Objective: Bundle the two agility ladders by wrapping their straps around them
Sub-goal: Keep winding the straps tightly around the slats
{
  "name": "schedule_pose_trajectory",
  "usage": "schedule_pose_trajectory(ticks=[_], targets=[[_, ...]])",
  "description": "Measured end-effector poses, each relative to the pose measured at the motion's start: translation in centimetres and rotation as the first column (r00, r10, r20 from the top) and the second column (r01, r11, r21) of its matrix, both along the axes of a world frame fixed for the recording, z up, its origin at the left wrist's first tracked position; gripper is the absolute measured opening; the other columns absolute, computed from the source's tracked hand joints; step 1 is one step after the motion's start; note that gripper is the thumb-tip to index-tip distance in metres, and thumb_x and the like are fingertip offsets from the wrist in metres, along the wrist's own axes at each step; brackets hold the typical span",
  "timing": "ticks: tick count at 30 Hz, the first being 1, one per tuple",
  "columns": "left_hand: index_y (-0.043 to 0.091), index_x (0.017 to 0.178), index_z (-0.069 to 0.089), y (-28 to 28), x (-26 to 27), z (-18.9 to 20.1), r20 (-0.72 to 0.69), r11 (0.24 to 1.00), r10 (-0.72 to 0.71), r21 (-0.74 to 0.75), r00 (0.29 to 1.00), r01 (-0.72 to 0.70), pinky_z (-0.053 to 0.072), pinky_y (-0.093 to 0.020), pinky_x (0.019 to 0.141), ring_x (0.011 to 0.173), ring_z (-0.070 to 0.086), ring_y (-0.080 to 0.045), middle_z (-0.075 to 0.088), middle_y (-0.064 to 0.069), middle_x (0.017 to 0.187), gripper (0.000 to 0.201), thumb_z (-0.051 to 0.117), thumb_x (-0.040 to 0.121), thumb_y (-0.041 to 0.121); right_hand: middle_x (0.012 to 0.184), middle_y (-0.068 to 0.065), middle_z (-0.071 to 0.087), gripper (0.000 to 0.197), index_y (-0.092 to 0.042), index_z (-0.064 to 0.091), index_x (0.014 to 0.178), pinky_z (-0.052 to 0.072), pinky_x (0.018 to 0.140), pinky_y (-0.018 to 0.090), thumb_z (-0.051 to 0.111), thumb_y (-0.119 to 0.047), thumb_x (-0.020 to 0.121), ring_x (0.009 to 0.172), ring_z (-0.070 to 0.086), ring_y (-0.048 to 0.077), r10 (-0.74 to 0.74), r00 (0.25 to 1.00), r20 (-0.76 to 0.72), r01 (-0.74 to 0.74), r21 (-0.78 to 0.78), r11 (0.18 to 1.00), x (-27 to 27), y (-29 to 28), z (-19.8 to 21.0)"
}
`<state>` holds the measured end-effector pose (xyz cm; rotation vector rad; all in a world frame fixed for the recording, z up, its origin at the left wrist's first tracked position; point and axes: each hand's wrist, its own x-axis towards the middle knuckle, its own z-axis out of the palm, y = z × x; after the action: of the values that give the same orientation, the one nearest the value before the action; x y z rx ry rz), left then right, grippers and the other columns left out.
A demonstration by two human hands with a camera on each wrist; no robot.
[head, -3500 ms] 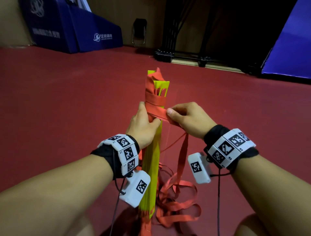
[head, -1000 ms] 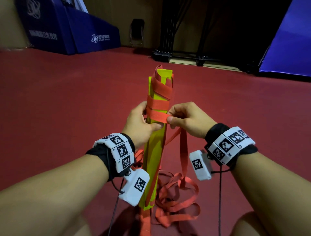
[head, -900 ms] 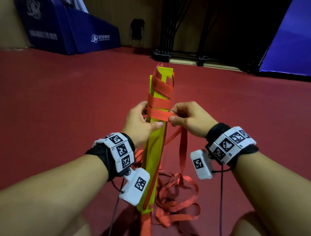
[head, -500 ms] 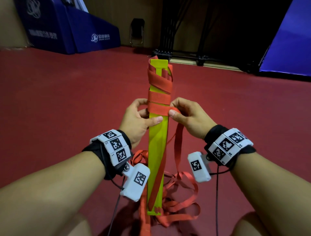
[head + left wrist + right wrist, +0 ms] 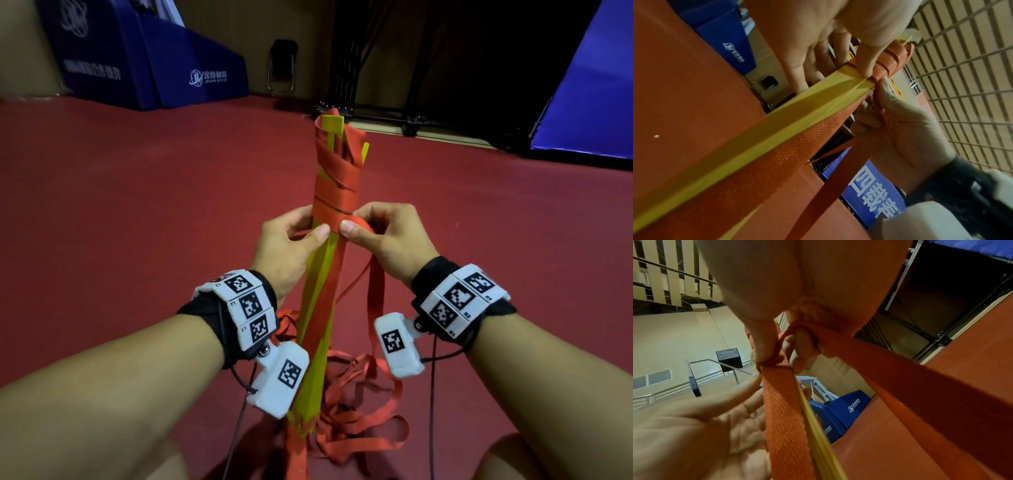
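You can make out white Chinese characters and a round logo on the blue padded base (image 5: 191, 78) — too small to read.

Both forearms reaching forward, wrists banded with marker blocks. Left hand (image 5: 286, 245) curled round the ladders (image 5: 317, 329), thumb laid across the near face, fingers round the far side. Right hand (image 5: 385, 240) just right of it, thumb tips almost meeting, thumb and curled fingers pinching the strap (image 5: 376, 291) against the bundle, knuckles up.
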<state>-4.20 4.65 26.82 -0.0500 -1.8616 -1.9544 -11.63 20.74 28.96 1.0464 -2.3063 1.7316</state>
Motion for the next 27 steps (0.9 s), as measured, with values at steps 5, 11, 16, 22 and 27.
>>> schedule_pose_trajectory(ticks=[5, 11, 16, 22, 27], targets=[[0.023, 0.107, 0.073, 0.8, 0.1, -0.1, -0.016, 0.989, -0.002, -0.146, 1.000, -0.001, 0.058, -0.030, 0.086, 0.094, 0.072, -0.017, 0.077, -0.003, 0.103, 0.042, 0.080, 0.067, 0.012, 0.065, 0.002, 0.064, 0.024, -0.013, 0.065, 0.070, 0.045, 0.058, 0.021, 0.084, -0.025, 0.078, 0.059, 0.056, 0.007, -0.043, 0.999, 0.022, 0.044, -0.032, 0.999, 0.4, -0.2, 0.0], [0.020, 0.107, 0.075, 1.1, -0.4, -0.5, -0.016, 0.990, 0.005, -0.140, 1.000, -0.007, 0.059, -0.033, 0.086, 0.092, 0.072, -0.017, 0.078, -0.007, 0.100, 0.038, 0.083, 0.072, 0.006, 0.067, 0.009, 0.067, 0.037, -0.008, 0.062, 0.071, 0.046, 0.060, 0.025, 0.083, -0.038, 0.077, 0.060, 0.058, 0.009, -0.009, 1.000, 0.025, 0.009, 0.010, 1.000, 0.3, -0.4, 0.0], [0.020, 0.106, 0.076, 0.6, -0.3, -0.4, -0.030, 0.994, -0.029, -0.102, 0.999, 0.026, 0.056, -0.032, 0.094, 0.098, 0.072, -0.014, 0.078, -0.003, 0.100, 0.040, 0.087, 0.072, 0.001, 0.070, 0.011, 0.061, 0.051, -0.005, 0.062, 0.071, 0.039, 0.071, 0.032, 0.063, -0.053, 0.087, 0.070, 0.051, 0.017, 0.140, 0.985, 0.103, -0.150, 0.097, 0.984, -0.4, -0.2, 0.0], [0.017, 0.094, 0.075, -0.6, -0.4, -0.2, -0.028, 0.998, -0.001, -0.061, 1.000, -0.001, 0.054, -0.029, 0.090, 0.085, 0.067, -0.009, 0.075, 0.002, 0.087, 0.036, 0.083, 0.071, -0.009, 0.073, 0.006, 0.072, 0.019, -0.010, 0.064, 0.086, 0.050, 0.081, 0.044, 0.055, -0.025, 0.094, 0.074, 0.065, 0.021, 0.290, 0.951, 0.112, -0.310, 0.271, 0.912, -0.4, 1.2, 1.1], [0.018, 0.106, 0.066, -0.9, -0.5, -0.3, 0.008, 0.998, -0.033, 0.045, 0.999, 0.033, 0.056, -0.027, 0.080, 0.084, 0.070, -0.009, 0.076, 0.003, 0.087, 0.049, 0.080, 0.072, -0.015, 0.070, -0.001, 0.070, 0.014, -0.013, 0.070, 0.089, 0.049, 0.070, 0.037, 0.060, -0.012, 0.098, 0.068, 0.061, 0.014, 0.237, 0.971, 0.028, -0.234, 0.313, 0.921, -0.6, 1.6, 1.1]])
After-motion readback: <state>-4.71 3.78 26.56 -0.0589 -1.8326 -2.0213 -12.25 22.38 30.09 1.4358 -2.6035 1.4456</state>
